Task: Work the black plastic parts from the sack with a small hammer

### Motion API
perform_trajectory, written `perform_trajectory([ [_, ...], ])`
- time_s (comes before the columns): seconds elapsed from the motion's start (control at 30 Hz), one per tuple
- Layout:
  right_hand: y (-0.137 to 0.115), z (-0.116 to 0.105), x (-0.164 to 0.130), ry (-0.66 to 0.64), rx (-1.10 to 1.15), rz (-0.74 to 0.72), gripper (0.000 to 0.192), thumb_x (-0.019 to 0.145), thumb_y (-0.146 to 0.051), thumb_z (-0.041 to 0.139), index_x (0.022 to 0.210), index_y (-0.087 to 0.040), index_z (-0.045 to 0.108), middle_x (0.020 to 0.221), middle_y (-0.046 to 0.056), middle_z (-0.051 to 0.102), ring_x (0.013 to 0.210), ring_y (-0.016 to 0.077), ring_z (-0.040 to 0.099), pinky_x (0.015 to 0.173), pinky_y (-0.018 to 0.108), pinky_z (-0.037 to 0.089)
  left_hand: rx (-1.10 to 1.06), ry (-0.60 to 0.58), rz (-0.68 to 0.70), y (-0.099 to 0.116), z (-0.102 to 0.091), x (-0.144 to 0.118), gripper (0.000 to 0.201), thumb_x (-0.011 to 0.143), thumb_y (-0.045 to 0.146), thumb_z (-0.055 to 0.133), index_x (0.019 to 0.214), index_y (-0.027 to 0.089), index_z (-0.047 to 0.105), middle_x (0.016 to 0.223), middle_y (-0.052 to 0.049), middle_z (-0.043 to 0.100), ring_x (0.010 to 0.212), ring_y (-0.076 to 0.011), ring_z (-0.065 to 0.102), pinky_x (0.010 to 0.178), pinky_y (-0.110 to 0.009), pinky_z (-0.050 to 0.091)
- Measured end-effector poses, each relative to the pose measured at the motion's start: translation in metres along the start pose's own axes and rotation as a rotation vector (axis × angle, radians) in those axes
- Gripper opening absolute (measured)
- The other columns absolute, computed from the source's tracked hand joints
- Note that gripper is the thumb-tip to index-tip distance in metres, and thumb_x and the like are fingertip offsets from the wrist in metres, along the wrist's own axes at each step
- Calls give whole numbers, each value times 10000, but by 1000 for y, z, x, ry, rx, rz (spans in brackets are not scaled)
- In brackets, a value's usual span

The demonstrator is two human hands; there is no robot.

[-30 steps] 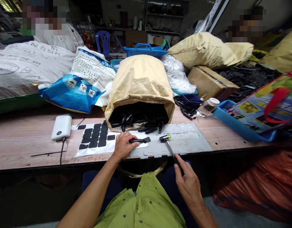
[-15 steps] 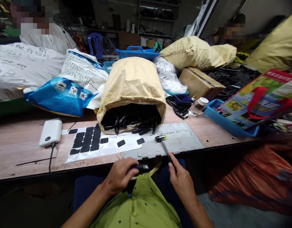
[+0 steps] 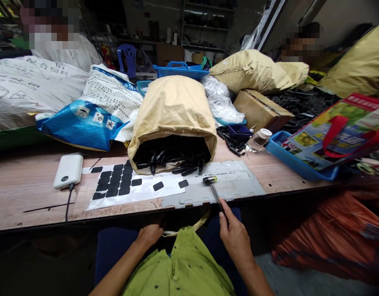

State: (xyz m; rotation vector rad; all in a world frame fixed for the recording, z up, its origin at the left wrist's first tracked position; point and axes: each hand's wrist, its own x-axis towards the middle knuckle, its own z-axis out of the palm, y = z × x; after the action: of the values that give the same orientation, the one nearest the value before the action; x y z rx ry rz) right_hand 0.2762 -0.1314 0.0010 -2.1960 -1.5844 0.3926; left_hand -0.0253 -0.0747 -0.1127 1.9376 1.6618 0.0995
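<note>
On the plate (image 3: 235, 187) — hammer (image 3: 209, 179), right hand (image 3: 237, 238) gripping

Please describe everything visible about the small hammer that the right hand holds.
The small hammer has a short cylinder head, dark with a yellowish end, on a thin dark handle. The head rests on the grey plastic sheet at the table's near edge. The handle slants back over that edge into the right hand, which grips its lower end.

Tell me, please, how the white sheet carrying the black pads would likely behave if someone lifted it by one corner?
The white sheet lies thin and flat on the wooden table, so it would probably flop and feel light. Its black pads look stuck on and would likely stay put, though the two separate ones might shift.
</note>
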Motion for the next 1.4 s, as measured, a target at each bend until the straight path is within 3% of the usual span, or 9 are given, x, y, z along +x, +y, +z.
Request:
perform_trajectory([
  [0.13, 1, 2, -1, 2, 10, -1, 506, 1046, -348, 378, 1544, -317, 461, 1340, 43, 695, 1101, 252, 735, 775, 305, 617, 73, 91, 214, 18, -9, -18, 300, 969, 306, 469, 1094, 297, 742, 911, -82, 769, 862, -264, 730, 781, -376, 535],
  [0.27, 2, 3, -1, 13, 21, 1, 499, 1045, -350, 388, 1537, -329, 469, 1318, 39, 708, 1080, 244, 742, 757, 290, 614, 44, 354, 494, 57, -42, -19, 276, 983, 347, 507, 1017, 282, 772, 773, -71, 744, 743, -217, 702, 730, -341, 508],
  [0.37, 3, 4, -1, 10, 28, 0, 499, 1049, -348, 381, 1541, -329, 462, 1355, 36, 686, 1117, 245, 728, 764, 289, 612, -2, 559, 464, 90, -79, 8, 269, 981, 363, 528, 1061, 262, 764, 814, -55, 751, 746, -192, 693, 726, -308, 497],
  [0.47, 3, 4, -1, 2, 37, -2, 500, 1054, -344, 370, 1544, -315, 460, 1378, 44, 670, 1156, 250, 711, 806, 302, 610, 13, 649, 318, 111, -111, 50, 316, 980, 370, 533, 1204, 241, 714, 921, -47, 756, 783, -182, 690, 701, -279, 482],
  [0.67, 1, 4, -1, 17, 39, -8, 500, 1051, -334, 368, 1539, -295, 472, 1365, 60, 677, 1138, 255, 720, 798, 314, 620, 168, 436, 207, 116, -130, 99, 267, 956, 380, 585, 1161, 263, 710, 1089, -50, 750, 936, -237, 705, 740, -304, 487],
  [0.83, 2, 6, -1, 51, 68, -37, 492, 1045, -325, 391, 1526, -293, 492, 1350, 60, 688, 1119, 239, 728, 857, 313, 614, 162, 479, 154, 97, -125, 79, 228, 955, 413, 599, 1077, 256, 710, 1015, -53, 737, 917, -246, 685, 744, -316, 466],
  [1.07, 4, 7, -1, 13, 110, -8, 514, 1043, -341, 376, 1546, -279, 462, 1339, 74, 694, 1182, 257, 697, 879, 336, 604, -70, 487, 274, 65, -119, 55, 177, 884, 353, 706, 1018, 242, 739, 935, -24, 681, 877, -196, 657, 821, -317, 457],
  [1.27, 10, 11, 4, 82, 295, -87, 529, 1027, -390, 396, 1496, -188, 531, 1426, 101, 630, 1288, 230, 623, 1060, 354, 524, -170, 407, 279, 68, -122, 60, 148, 819, 315, 764, 956, 259, 761, 909, -10, 692, 905, -202, 631, 841, -335, 443],
  [1.4, 4, 8, 2, 67, 413, -60, 554, 988, -457, 503, 1473, -194, 547, 1404, 97, 645, 1260, 240, 636, 1022, 353, 553, -131, 398, 281, 74, -122, 61, 194, 797, 380, 793, 965, 285, 774, 933, -15, 703, 943, -227, 611, 889, -378, 405],
])
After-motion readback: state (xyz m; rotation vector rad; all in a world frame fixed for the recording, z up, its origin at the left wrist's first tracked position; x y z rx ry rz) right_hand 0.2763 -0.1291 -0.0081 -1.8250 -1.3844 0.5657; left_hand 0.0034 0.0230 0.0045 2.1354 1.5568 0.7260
